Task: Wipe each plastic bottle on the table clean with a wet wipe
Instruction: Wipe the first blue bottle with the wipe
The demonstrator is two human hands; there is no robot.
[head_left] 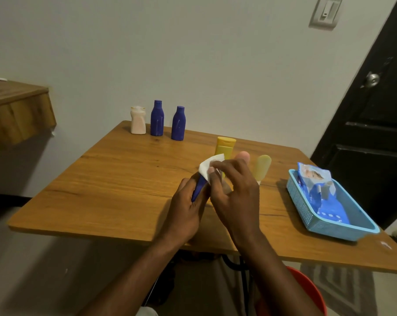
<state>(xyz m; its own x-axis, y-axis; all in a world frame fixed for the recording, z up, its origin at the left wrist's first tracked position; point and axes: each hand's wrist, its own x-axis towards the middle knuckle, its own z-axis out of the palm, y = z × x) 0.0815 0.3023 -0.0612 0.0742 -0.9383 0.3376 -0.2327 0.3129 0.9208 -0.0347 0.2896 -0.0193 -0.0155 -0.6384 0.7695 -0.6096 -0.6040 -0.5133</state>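
Held item: a dark blue bottle (pixel 199 185), above the worktop (pixel 113 179) at front centre. It is gripped in the left hand (pixel 188 201), whose fingers curl round its lower part. The long axis runs steeply up and slightly to the right. The lower end sits in the palm and the upper end points away from the person. The upper end is covered, so the cap cannot be seen.

The right hand (pixel 236 190) pinches a white wet wipe (pixel 207 166) against that upper end, thumb and fingers curled on it.

Standing upright at the far edge, in a row: a pale bottle (pixel 138 120), a tall blue bottle (pixel 157 118) and a shorter blue bottle (pixel 178 123). A yellow bottle (pixel 224 145) stands just behind the hands. A cream bottle (pixel 262 166) stands right of it.

At the right edge, a light blue basket (pixel 325 224) holds a wipe pack (pixel 316 183).
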